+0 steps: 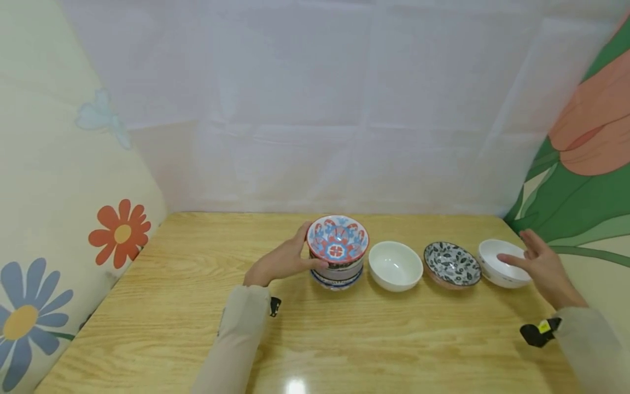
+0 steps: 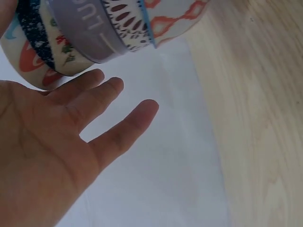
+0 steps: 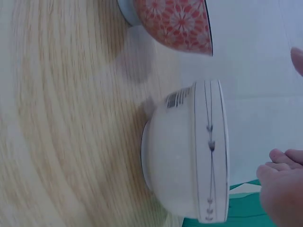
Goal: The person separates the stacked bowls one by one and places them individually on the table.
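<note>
My left hand (image 1: 283,260) is at the left side of a stack of bowls (image 1: 346,271), thumb at the near side and fingers behind. In the left wrist view its visible fingers are extended, some beside the upper bowls. On top sits a red-rimmed bowl (image 1: 339,238) with a blue and red pattern. The lower bowls show grey, dark blue and orange-patterned walls. At the far right my right hand (image 1: 548,268) hovers by a white bowl (image 1: 504,273), thumb and fingers spread apart. The right wrist view shows this bowl (image 3: 175,156) upright on the table, separate from the fingers.
A plain white bowl (image 1: 395,265) stands right of the stack. Beside it is a black-and-white leaf-patterned bowl (image 1: 451,264), red-patterned outside. All rest on a wooden table (image 1: 172,317) before a white cloth (image 1: 295,109). Flower-printed panels (image 1: 123,232) flank both sides.
</note>
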A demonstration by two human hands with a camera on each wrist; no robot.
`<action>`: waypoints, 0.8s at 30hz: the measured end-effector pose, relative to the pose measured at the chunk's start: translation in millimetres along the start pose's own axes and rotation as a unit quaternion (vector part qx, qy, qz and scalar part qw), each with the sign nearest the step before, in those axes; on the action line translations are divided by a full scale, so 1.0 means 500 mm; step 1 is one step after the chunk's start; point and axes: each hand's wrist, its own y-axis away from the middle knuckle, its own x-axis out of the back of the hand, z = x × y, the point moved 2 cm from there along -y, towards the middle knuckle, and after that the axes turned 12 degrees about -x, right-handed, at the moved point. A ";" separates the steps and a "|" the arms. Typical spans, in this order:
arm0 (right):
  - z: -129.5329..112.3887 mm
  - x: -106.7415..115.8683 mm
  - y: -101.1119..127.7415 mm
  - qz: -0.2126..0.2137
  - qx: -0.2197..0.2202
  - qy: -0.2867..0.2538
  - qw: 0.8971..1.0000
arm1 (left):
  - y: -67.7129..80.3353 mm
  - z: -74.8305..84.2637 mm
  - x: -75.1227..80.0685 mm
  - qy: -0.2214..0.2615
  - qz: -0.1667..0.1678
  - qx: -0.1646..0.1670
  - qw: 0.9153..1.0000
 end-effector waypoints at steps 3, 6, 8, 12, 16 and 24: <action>-0.012 -0.011 -0.003 0.002 -0.004 -0.003 1.000 | -0.001 -0.006 -0.001 0.010 -0.005 0.012 1.000; -0.020 -0.022 -0.006 0.003 -0.007 -0.016 1.000 | 0.000 -0.012 -0.002 0.016 -0.010 0.022 1.000; -0.025 -0.030 -0.009 0.004 -0.007 -0.024 1.000 | 0.000 -0.016 -0.002 0.018 -0.013 0.020 1.000; -0.035 -0.045 -0.009 -0.004 -0.001 -0.027 1.000 | -0.001 -0.022 -0.002 0.025 -0.015 0.019 0.999; -0.051 -0.064 -0.005 -0.014 -0.002 -0.005 1.000 | -0.001 -0.025 0.000 0.029 -0.014 0.019 0.999; -0.084 -0.098 0.003 -0.039 0.007 0.011 0.999 | 0.001 -0.024 -0.001 0.043 -0.016 0.017 0.999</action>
